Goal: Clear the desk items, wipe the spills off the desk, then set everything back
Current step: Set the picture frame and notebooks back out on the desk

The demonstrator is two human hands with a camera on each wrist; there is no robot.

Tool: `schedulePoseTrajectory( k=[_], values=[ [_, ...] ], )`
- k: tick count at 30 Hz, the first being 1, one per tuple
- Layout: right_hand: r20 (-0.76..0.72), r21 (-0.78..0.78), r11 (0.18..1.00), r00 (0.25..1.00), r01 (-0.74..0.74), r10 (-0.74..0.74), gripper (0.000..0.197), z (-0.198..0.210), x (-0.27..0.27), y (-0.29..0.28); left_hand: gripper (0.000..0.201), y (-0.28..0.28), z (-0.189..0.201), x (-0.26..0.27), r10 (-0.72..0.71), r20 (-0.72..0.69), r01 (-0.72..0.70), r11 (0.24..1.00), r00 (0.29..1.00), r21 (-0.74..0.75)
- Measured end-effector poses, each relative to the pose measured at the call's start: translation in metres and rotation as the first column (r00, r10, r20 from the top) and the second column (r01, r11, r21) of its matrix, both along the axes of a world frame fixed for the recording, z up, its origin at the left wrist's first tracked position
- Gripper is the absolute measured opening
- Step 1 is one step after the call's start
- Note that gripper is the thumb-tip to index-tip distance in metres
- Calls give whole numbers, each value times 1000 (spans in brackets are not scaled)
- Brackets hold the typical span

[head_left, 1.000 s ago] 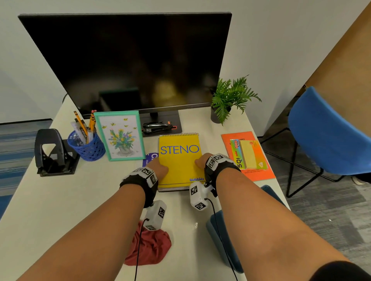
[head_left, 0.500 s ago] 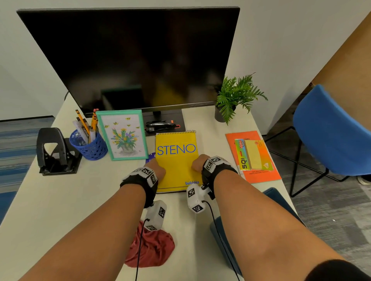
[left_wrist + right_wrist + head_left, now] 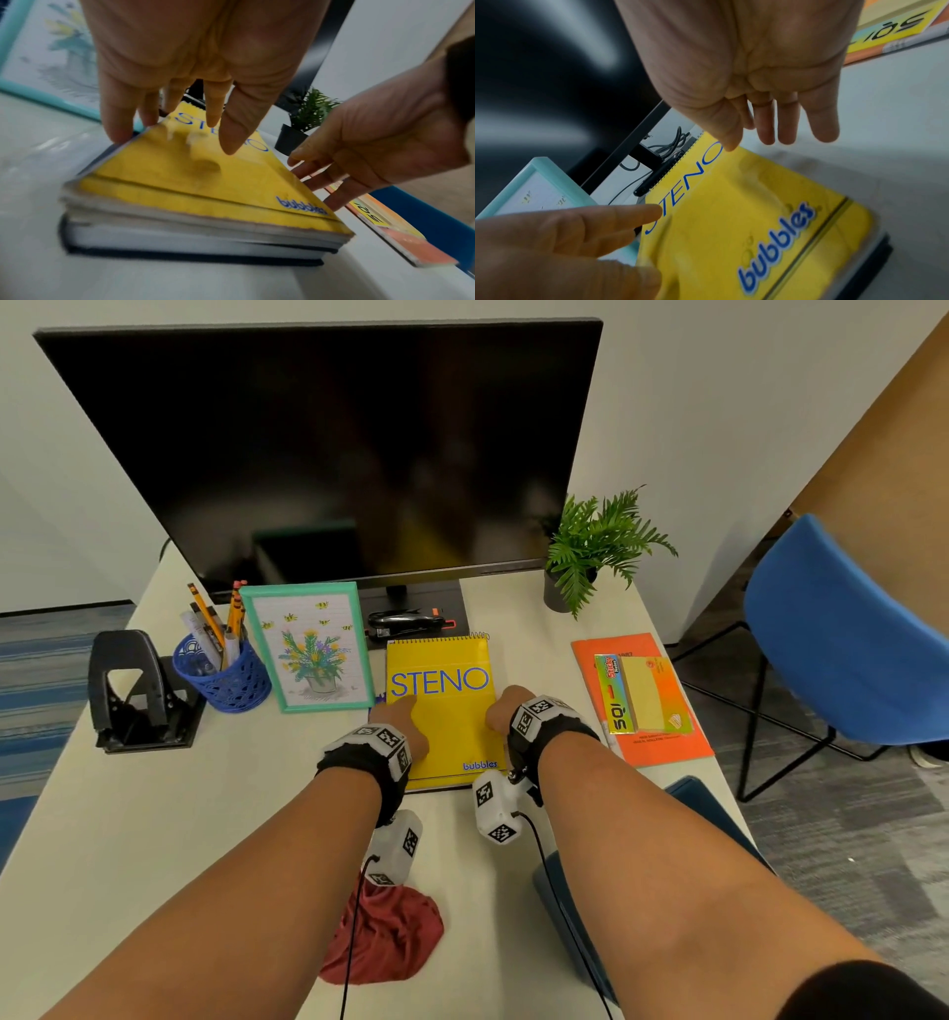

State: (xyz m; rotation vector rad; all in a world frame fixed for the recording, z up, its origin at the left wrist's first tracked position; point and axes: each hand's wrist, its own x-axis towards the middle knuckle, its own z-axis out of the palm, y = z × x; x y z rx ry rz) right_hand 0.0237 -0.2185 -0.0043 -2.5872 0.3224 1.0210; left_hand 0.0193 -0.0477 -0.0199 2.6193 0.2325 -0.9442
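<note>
I am flanking the notepad [image 3: 441, 706] with my left hand [image 3: 403, 726] and right hand [image 3: 506, 711], fingers straight, gripping nothing; its long axis is running toward the monitor [image 3: 328, 449], spiral edge farthest from me

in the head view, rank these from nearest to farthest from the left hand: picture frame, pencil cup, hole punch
From the left hand:
1. picture frame, just beyond and to the left of it
2. pencil cup, left of the frame
3. hole punch, farthest left, near the desk edge
</note>
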Motion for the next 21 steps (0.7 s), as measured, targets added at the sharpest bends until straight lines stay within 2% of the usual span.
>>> schedulePoseTrajectory(
  k=[3, 8, 13, 16, 21],
  values=[
    [9, -94, 990, 994, -107, 109, 39, 20, -7, -11, 74, -10, 4, 1, -111, 58, 105, 990, 992, 94],
    [34, -294, 948, 990, -122, 138, 46, 26, -13, -36, 79, -29, 5, 5, -279, 48, 268, 950, 959, 161],
    [-53, -345, 926, 988, -154, 145, 52, 32, -8, -69, 93, -46, 1, 0, -273, -69, 281, 943, 960, 181],
    [-110, -383, 909, 985, -162, 129, 54, 36, -8, -84, 98, -50, 2, 3, -284, -79, 295, 932, 955, 210],
    [-120, -389, 913, 989, -124, 83, 58, 33, -5, -102, 100, -55, 13, 9, -312, -89, 325, 919, 946, 223]
  ],
)
